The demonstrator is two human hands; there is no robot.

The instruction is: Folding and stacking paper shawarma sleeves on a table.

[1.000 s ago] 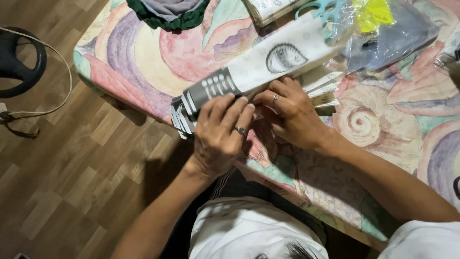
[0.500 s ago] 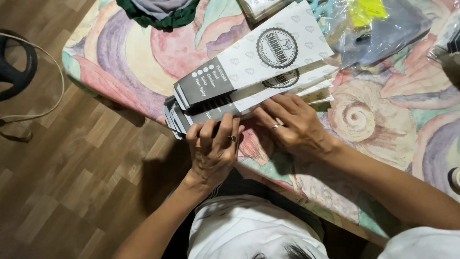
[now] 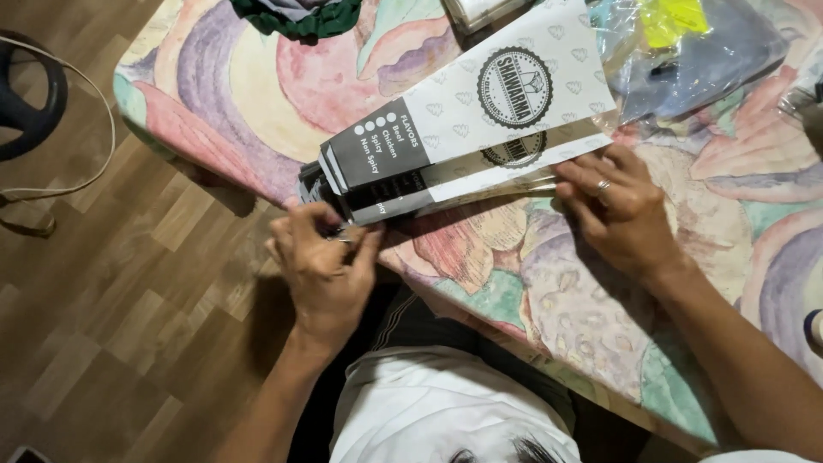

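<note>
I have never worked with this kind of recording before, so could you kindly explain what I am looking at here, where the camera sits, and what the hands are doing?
There is no machine here: a person works with two bare hands, and the single camera is worn on their head, looking down, so their white shirt shows at the bottom edge. In front of them is a table under a cloth with pastel swirls and shells, over a wooden floor. On the cloth lies a stack of long paper sleeves, white with a dark grey end and a round emblem. The left hand pinches the dark end of the stack at the table's edge. The right hand, which wears a ring, presses flat on the stack's other end. Above lie clear plastic bags and a green cloth bundle.
</note>
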